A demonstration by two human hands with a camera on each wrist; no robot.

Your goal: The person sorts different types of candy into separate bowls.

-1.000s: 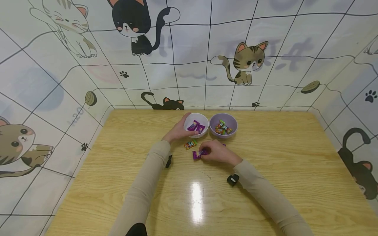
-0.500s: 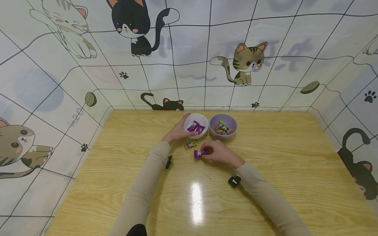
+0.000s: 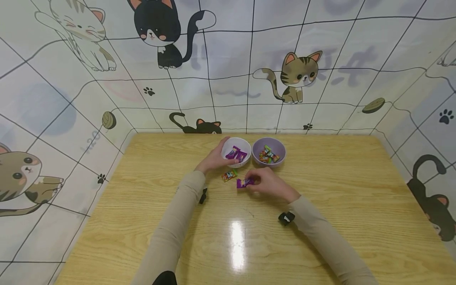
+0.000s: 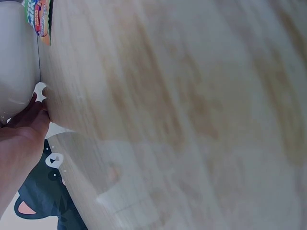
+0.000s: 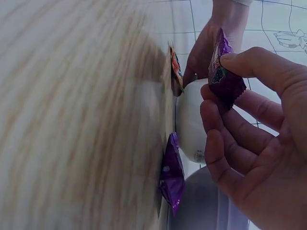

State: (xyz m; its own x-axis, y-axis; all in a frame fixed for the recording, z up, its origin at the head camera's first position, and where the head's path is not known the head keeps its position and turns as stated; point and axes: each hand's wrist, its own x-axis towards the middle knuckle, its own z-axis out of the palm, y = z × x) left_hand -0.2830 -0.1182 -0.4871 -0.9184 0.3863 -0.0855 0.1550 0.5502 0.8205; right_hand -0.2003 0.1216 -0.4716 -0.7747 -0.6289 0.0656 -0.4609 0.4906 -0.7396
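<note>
My left hand (image 3: 215,156) grips the white bowl (image 3: 246,146) by its left side, thumb across the front rim. Inside lie purple-wrapped candies (image 3: 233,152). Thumb and fingers of my right hand (image 3: 269,184) pinch a purple-wrapped candy (image 5: 222,81), held in front of the bowls. Another purple candy (image 5: 171,175) rests on the table beside the bowls; the right hand hides it in the head view. Just in front of the white bowl lies an orange-and-green candy (image 3: 229,175). Right of that bowl stands a lilac bowl (image 3: 280,147) holding several orange-and-green candies (image 3: 269,155).
Both bowls stand side by side near the far edge of the wooden table (image 3: 338,190). A white wall covering (image 3: 228,91) with cat drawings rises behind the table and along its sides.
My right hand has shifted slightly right and away from me with the candy. The purple candy behind it has passed out of sight in the head view. The left hand stays on the bowl.
</note>
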